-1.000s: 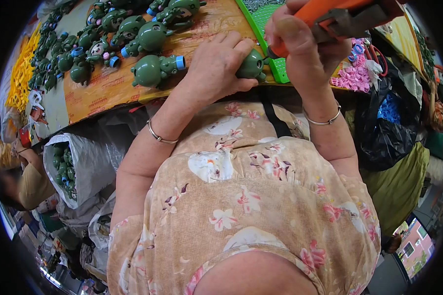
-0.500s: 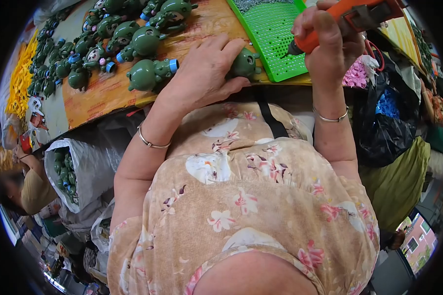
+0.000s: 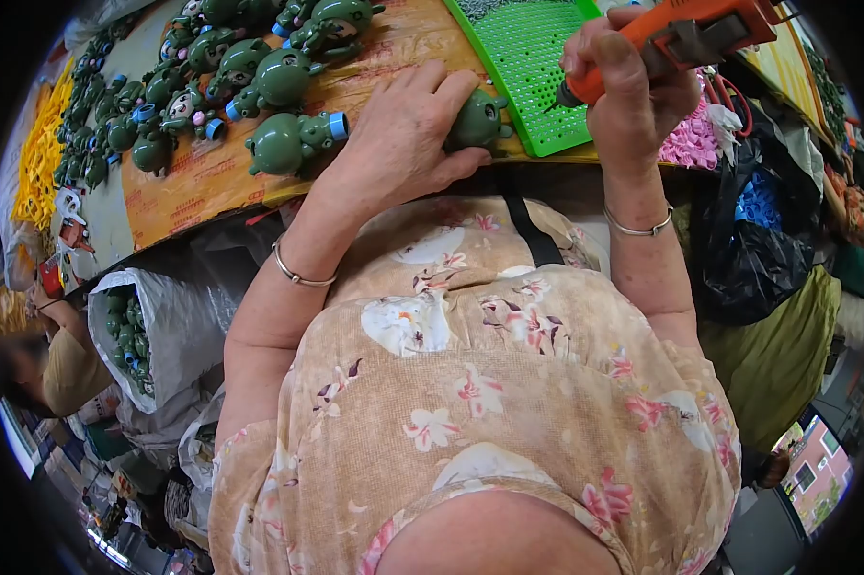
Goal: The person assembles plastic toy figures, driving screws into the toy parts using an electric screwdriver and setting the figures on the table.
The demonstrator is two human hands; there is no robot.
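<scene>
My left hand point(image 3: 411, 129) is wrapped round a green toy figure point(image 3: 478, 122) at the table's near edge; the hand hides much of the figure. An orange electric screwdriver point(image 3: 676, 38) is gripped in my right hand point(image 3: 628, 91), its dark tip pointing down left over a green perforated basket point(image 3: 533, 72). Small grey metal pieces, perhaps screws, lie at the basket's far end. Left of my left wrist, another green figure with a blue ring point(image 3: 293, 142) lies on its side, apart from the hand.
Several green figures point(image 3: 231, 67) crowd the left of the table point(image 3: 202, 196). Below it stands a white sack point(image 3: 178, 316) holding green parts. Pink pieces point(image 3: 689, 142) and a black plastic bag point(image 3: 753, 259) are at the right. Another person's arm point(image 3: 68, 359) shows at far left.
My right hand and the screwdriver have shifted slightly left and down. The left hand stays on the figure, nearly still.
</scene>
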